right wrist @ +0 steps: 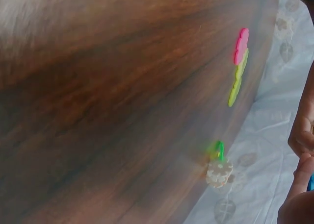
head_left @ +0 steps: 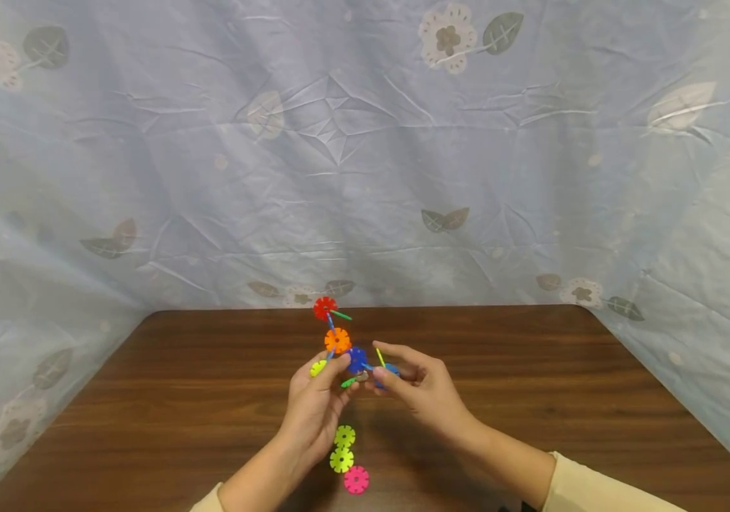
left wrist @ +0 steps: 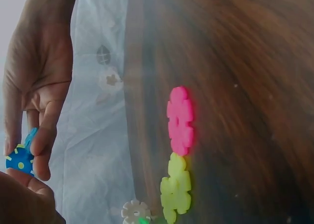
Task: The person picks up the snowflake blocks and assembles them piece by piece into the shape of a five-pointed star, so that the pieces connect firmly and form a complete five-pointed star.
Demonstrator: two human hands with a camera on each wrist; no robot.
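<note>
In the head view my left hand point(head_left: 315, 398) holds a chain of linked plastic snowflake discs, its thumb by a dark blue disc point(head_left: 357, 360). An orange disc point(head_left: 337, 340) and a red disc point(head_left: 324, 308) extend from it, joined by blue pieces seen edge-on. A yellow-green disc point(head_left: 318, 368) shows behind the thumb. My right hand point(head_left: 428, 395) pinches a blue disc point(head_left: 392, 369) between thumb and fingers; a yellow-green disc point(head_left: 380, 358) stands edge-on beside it. Below hangs a whitish disc point(right wrist: 219, 173) with a green disc point(right wrist: 220, 150). Fingers partly hide the joints.
On the brown wooden table point(head_left: 531, 398), under the hands, lie two yellow-green discs point(head_left: 342, 460) and a pink disc point(head_left: 356, 480) in a row. A patterned grey-blue cloth point(head_left: 365, 178) hangs behind the table and along both sides.
</note>
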